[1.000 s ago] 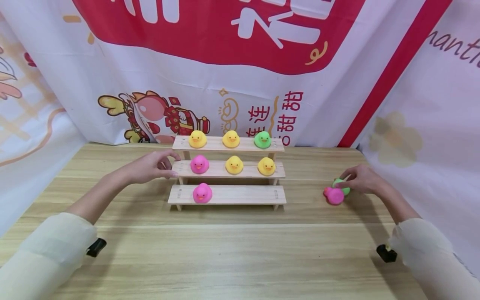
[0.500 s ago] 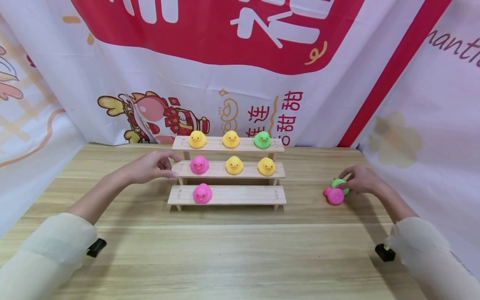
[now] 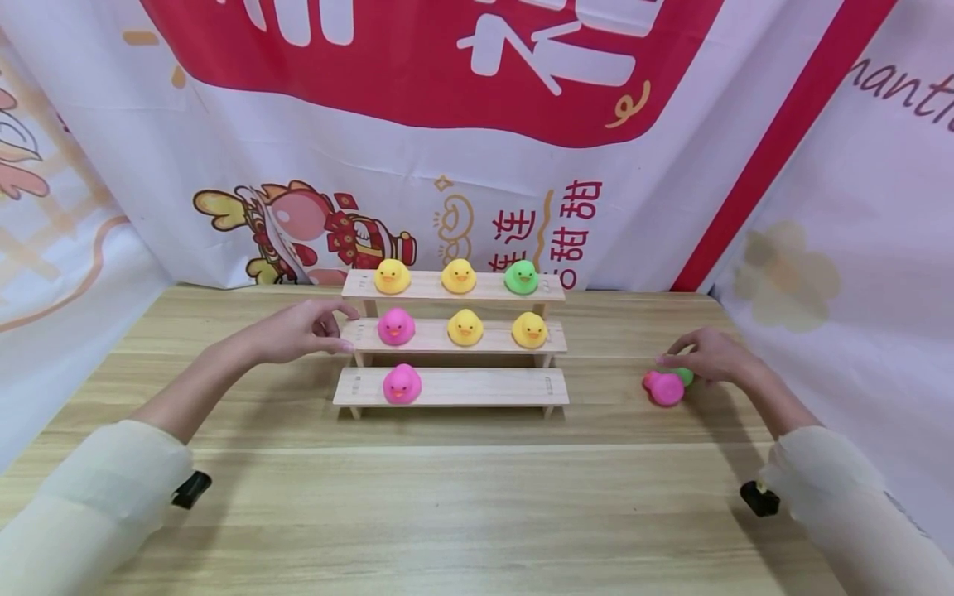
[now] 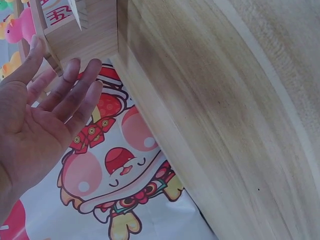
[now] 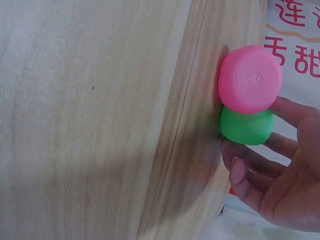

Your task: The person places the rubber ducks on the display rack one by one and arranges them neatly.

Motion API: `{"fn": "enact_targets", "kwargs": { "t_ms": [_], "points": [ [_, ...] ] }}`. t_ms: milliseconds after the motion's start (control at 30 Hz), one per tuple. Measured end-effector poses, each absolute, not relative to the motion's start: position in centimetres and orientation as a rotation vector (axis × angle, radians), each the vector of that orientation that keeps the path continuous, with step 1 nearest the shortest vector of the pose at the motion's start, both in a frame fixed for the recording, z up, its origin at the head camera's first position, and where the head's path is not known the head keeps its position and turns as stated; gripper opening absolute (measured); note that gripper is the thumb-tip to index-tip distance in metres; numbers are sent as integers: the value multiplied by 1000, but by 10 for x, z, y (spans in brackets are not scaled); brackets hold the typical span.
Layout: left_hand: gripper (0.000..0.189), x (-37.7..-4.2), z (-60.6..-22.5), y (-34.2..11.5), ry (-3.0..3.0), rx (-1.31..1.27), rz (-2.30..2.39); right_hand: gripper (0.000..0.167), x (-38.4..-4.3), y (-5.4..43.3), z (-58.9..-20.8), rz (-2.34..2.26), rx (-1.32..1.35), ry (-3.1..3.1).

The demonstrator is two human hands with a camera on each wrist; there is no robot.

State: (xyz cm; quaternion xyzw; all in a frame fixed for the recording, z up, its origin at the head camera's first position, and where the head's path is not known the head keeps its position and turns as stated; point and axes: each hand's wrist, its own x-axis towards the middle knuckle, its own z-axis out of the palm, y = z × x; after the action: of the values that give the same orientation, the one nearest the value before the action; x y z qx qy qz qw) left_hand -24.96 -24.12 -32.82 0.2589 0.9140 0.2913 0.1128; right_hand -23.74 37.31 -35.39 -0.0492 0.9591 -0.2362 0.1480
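A three-step wooden display stand [image 3: 484, 386] bears several rubber ducks. My left hand [image 3: 301, 333] pinches the left end of its middle step. In the left wrist view the thumb [image 4: 33, 47] lies against the plank end, with the other fingers loosely extended. To the right, a pink rubber duck [image 3: 667, 389] lies tipped, its round base facing me, and partly hides a green duck [image 5: 247, 126]. My right hand [image 3: 711, 356] is over and behind the pair, fingers loosely spread around the green duck. The thumb tip is hidden behind the pink duck in the right wrist view.
Two yellow ducks and a green one [image 3: 522, 278] sit on the top step. The middle step holds a pink duck [image 3: 397, 327] and two yellow ones. One pink duck [image 3: 402, 384] sits on the lowest step. A printed white cloth [image 3: 417, 157] hangs behind the wooden table [image 3: 447, 513].
My right hand has shifted slightly left over the two loose ducks, covering more of the green one. The left hand and the ducks on the stand have not moved.
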Motion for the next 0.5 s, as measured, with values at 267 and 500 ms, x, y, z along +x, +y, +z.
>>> {"fn": "enact_targets", "kwargs": {
  "t_ms": [267,500],
  "points": [
    [48,-249,-329,-242,2707,744,848,52,-238,369,-349,-717,-171,2824],
    [49,-248,-329,-242,2680,719,844,43,-233,349,-335,-836,-416,3055]
  ]
}}
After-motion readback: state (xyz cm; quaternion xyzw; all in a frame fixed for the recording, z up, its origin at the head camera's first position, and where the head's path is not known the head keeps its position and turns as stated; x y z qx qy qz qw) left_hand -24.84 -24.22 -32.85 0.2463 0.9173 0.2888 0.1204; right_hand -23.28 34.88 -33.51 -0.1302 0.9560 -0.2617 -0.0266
